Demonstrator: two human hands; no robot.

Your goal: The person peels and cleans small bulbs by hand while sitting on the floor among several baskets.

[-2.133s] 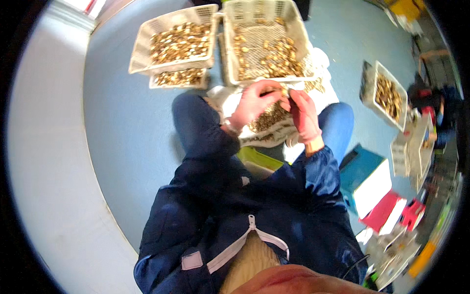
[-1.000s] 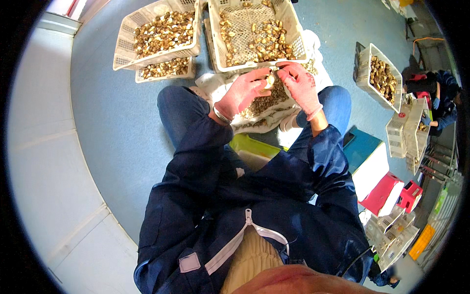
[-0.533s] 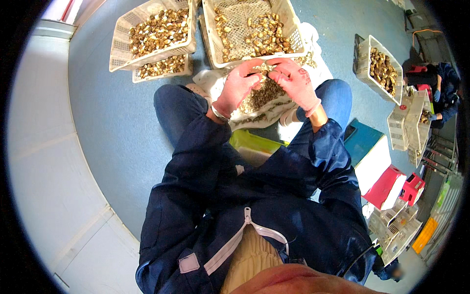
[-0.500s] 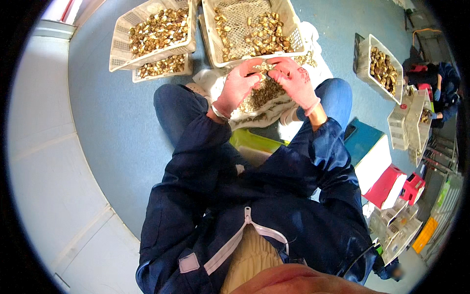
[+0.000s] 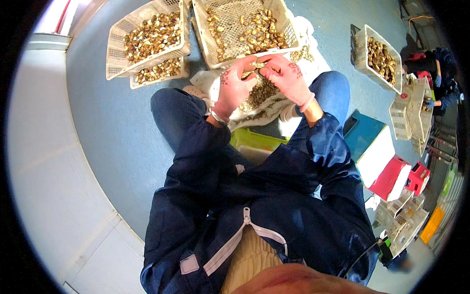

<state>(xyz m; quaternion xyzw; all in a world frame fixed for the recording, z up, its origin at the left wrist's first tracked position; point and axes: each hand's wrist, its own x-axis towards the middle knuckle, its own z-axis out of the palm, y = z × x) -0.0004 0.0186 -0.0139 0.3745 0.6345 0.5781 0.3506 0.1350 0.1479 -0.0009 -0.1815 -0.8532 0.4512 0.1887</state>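
My left hand [image 5: 233,89], in a pink glove, is closed with its fingertips around a small brown-and-pale mushroom, mostly hidden by the fingers. Close beside it, my right hand [image 5: 290,81], also gloved in pink, has its fingers pinched together; a small dark thing shows at its fingertips, too small to name. Both hands are held over a heap of brown trimmings [image 5: 261,94] on a white cloth [image 5: 308,41]. Just beyond them stands a white plastic crate [image 5: 200,34] with mushrooms [image 5: 262,30] lying along its sides and near end.
Two stacked crates [image 5: 115,46] of mushrooms stand at the far left. Another mushroom-filled crate [image 5: 361,54] is on the right, near a person [image 5: 443,73] at work by more crates. A yellow-green container [image 5: 245,138] lies between my legs. A blue-and-white box [image 5: 368,139] and red stools [image 5: 390,177] stand right.
My hands have drawn slightly apart at the fingertips, and the left has turned so its back shows more. The whole view has shifted a little.
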